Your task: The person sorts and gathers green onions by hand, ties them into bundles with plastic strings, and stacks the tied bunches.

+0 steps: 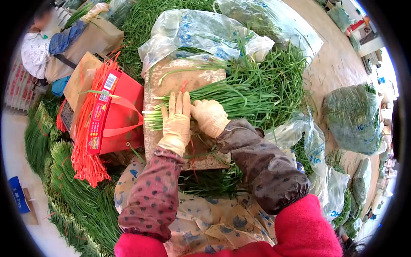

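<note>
A bunch of green garlic chives (239,95) lies across a worn board (188,77), its pale cut ends to the left. My left hand (176,124), in a cream glove, rests flat on the bunch near those ends with fingers stretched out. Right beside it, my right hand (209,116), gloved alike, has its fingers curled against the chives. What those fingers hold, if anything, is hidden. A red tie (184,85) shows above the bunch at my left fingertips, and red strands hang below it.
Left of the board stands a red bag (124,113) draped with red ties (92,128). Tied chive bundles (81,184) pile at lower left. Loose chives and clear plastic bags (192,32) lie behind the board. A filled bag (353,118) sits on the floor right; another person (36,55) is upper left.
</note>
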Demonstrator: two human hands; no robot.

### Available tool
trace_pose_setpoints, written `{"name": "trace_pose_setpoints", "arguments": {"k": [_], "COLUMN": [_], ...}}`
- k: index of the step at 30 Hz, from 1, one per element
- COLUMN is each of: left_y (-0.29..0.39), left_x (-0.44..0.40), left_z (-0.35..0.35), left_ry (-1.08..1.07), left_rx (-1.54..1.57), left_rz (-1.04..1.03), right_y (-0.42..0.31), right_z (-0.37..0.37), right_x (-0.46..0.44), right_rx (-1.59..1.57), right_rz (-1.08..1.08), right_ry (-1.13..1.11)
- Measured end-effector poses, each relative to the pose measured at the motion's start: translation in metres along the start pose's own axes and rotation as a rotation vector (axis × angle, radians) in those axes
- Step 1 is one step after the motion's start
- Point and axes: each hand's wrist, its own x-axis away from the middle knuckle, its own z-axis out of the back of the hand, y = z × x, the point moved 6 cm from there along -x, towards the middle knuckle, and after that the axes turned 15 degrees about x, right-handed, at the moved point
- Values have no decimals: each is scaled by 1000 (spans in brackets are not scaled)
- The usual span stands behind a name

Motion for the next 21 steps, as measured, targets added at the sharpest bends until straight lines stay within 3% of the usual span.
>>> {"name": "trace_pose_setpoints", "arguments": {"k": [4, 6, 7, 10, 13, 14, 16, 18, 20, 21], "left_y": [-22, -33, -37, -24, -25, -25, -24, -25, -24, -21], "left_x": [-16, -16, -15, -15, -16, -16, -15, -15, -14, -10], "left_z": [-39, -58, -69, -51, -56, -54, -51, -55, -54, -52], "left_ry": [-107, -25, 43, -153, -138, -130, -130, -126, 79, 149], "left_rx": [82, 77, -44, -12, -21, -11, -3, 6, -99, -77], "left_rz": [123, 128, 74, 172, 172, 175, 176, 175, 121, 101], "right_y": [6, 14, 24, 74, 95, 97, 92, 94, 99, 95], "right_z": [-4, 7, 8, 13, 7, 8, -1, 0, -16, -6], "right_x": [9, 23, 28, 34, 22, 18, 4, -8, -19, -16], "right_rx": [-63, -365, -444, -451, -307, -311, -166, -119, -188, -90], "right_rz": [31, -1, 3, -324, -298, -295, -237, -204, -251, -152], "right_ry": [28, 164, 354, 401, 510, 509, 223, 188, -155, 81]}}
